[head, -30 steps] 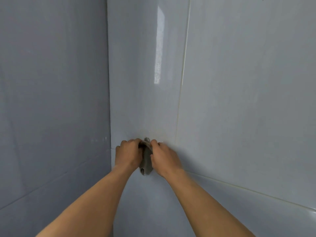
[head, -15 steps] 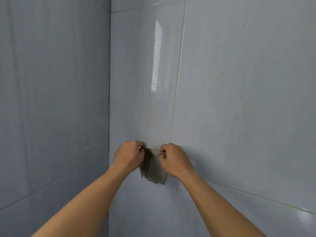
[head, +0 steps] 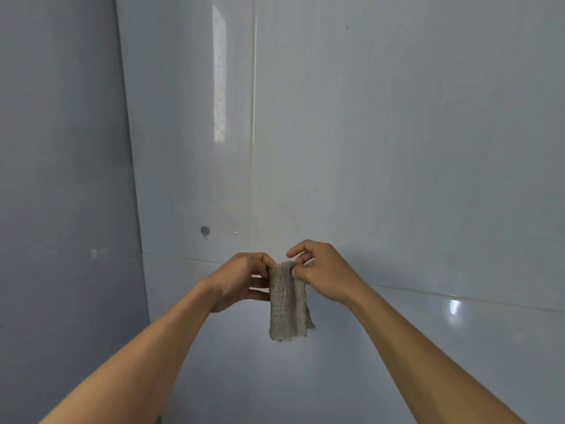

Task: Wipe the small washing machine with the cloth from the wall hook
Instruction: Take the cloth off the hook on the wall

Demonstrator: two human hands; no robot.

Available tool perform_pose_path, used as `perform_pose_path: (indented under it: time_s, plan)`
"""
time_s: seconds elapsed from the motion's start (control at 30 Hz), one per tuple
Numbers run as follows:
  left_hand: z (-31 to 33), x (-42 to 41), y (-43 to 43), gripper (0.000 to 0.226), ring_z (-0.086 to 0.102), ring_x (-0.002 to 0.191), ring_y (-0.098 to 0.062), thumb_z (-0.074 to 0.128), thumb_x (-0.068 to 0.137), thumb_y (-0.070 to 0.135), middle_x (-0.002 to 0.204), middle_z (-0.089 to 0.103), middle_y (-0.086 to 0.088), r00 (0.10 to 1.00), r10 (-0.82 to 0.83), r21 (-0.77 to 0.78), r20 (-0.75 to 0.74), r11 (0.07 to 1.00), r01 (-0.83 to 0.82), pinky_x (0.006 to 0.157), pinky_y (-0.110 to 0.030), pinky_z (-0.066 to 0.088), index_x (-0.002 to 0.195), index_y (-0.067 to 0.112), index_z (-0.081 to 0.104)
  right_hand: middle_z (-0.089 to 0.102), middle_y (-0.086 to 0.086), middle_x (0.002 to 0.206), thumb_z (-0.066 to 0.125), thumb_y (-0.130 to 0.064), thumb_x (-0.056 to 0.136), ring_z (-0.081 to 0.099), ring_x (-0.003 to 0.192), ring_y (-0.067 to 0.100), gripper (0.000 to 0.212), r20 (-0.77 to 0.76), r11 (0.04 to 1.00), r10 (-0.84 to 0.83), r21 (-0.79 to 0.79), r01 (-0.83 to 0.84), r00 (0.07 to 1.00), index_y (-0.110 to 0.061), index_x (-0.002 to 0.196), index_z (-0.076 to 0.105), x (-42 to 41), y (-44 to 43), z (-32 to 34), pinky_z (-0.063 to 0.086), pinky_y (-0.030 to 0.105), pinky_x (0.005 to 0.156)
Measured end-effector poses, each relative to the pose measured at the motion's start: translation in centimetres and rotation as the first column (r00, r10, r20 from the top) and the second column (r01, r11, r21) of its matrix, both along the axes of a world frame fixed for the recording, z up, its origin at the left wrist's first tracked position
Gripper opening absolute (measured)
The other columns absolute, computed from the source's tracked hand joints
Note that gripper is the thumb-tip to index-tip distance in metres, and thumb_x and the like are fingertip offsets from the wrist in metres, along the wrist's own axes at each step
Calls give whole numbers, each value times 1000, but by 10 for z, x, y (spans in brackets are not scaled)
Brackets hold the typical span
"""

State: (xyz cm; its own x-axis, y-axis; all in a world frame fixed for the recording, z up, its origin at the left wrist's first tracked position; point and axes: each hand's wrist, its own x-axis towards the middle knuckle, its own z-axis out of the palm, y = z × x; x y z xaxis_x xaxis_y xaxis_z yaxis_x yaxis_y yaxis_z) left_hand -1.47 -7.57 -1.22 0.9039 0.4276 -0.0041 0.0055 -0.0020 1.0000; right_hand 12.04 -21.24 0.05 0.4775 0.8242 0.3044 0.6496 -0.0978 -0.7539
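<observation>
Cloth (head: 287, 301) pinched between both hands (head: 241, 280)

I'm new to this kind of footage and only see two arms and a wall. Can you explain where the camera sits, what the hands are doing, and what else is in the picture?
The camera is worn on the person's head and looks forward and down, so you see their own bare arms reaching out from the bottom edge. There is no machine here, only hands. The left hand and the right hand both pinch the top edge of a small grey-brown woven cloth, which hangs down folded between them, clear of the wall. Behind it is a corner of glossy pale tiled wall. The little round metal thing on the tile, up and to the left of the hands, is the wall hook; nothing hangs on it now. The washing machine to be wiped is not in view.
</observation>
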Motion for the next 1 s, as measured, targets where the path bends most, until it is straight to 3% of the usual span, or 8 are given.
perform_pose_path:
  time_s: [0.13, 0.3, 0.37, 0.47, 0.63, 0.77, 0.87, 1.0]
  plan:
    - [-27, 14, -12, 26, 63, 74, -23, 36, 80, 0, 80, 63, -9, 998, -66, -63, 7, 996, 67, 73, -37, 53, 71, 10, 58, 66, 3, 100, 70, -16, 81, 67, 86, 19, 35, -129, 1000, -29, 5, 29, 991, -27, 113, 62, 9, -22, -27, 57, 34, 77]
    - [-89, 28, -22, 25, 63, 74, -20, 35, 80, 2, 80, 64, -5, 992, -124, -78, -6, 989, 123, 68, -33, 54, 72, 11, 57, 71, 4, 103, 68, -20, 87, 68, 97, 17, 33, -294, 999, -34, -19, 29, 955, -17, 119, 63, 17, -45, -93, 57, 33, 83]
    - [-127, 32, -28, 30, 63, 71, -18, 34, 78, 2, 76, 64, -2, 989, -148, -85, 12, 985, 148, 70, -33, 53, 67, 13, 60, 72, 4, 107, 60, -29, 94, 68, 101, 19, 26, -397, 997, 0, -70, -31, 918, -14, 114, 67, 19, -53, -137, 55, 37, 89]
    - [-178, 37, -33, 27, 61, 71, -17, 35, 76, 4, 78, 62, -2, 986, -164, -84, 16, 983, 164, 68, -31, 54, 71, 12, 60, 71, 9, 110, 50, -30, 100, 69, 101, 24, 33, -557, 994, 55, -46, -98, 829, -4, 114, 65, 17, -62, -195, 55, 40, 90]
    - [-264, 31, -45, 12, 60, 71, -22, 47, 76, 14, 82, 57, -6, 975, -223, -142, 2, 965, 221, 63, -33, 54, 83, 11, 55, 71, 12, 110, 52, -30, 99, 70, 97, 26, 31, -507, 1000, 20, -1, -24, 861, -4, 110, 64, 14, -79, -290, 56, 44, 90]
    - [-312, 21, -65, 23, 68, 87, -20, 69, 83, 13, 96, 68, -7, 979, -192, 40, -69, 980, 195, 73, -34, 55, 105, 9, 64, 72, 11, 109, 57, -32, 96, 70, 99, 26, 30, -480, 999, 9, 37, 10, 877, -7, 109, 66, 2, -98, -341, 55, 44, 90]
    - [-335, 9, -88, 26, 69, 85, -17, 67, 85, 8, 97, 71, -8, 992, -118, 53, -34, 991, 120, 67, -28, 55, 111, 7, 67, 72, 9, 109, 56, -36, 96, 69, 99, 23, 33, -523, 997, -12, 63, 52, 852, -9, 110, 67, -17, -119, -371, 57, 40, 86]
    - [-357, -7, -110, 20, 69, 90, -19, 63, 89, 7, 103, 72, -13, 993, -111, 112, -47, 987, 116, 71, -29, 56, 108, 5, 71, 71, 6, 114, 61, -32, 93, 67, 105, 22, 32, -611, 998, 31, 60, 7, 791, -13, 118, 66, -45, -144, -416, 55, 39, 90]
